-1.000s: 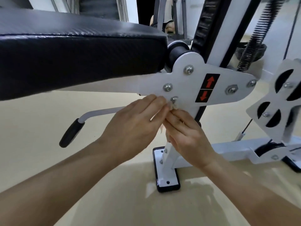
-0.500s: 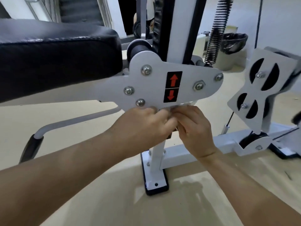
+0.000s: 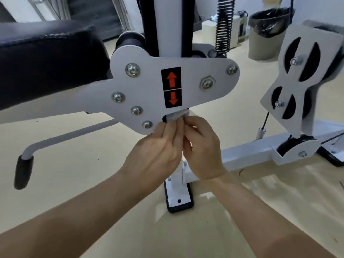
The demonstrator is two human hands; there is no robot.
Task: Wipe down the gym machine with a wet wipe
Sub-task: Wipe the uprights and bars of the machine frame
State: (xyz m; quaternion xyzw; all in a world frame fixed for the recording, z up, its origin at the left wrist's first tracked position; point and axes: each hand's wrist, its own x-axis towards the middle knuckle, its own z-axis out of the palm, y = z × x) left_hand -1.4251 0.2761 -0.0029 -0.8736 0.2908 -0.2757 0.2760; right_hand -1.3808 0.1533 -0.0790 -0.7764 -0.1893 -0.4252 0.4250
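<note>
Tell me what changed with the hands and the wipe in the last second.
The left hand and right hand carried the wet wipe rightward along the plate's lower edge, from the lowest bolt to the post under the arrow sticker. Both still pinch the wipe; nothing else changed.

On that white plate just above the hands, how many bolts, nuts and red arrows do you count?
Round-head bolts: 5
Hex nut: 1
Red arrows: 2
Total: 8
</note>
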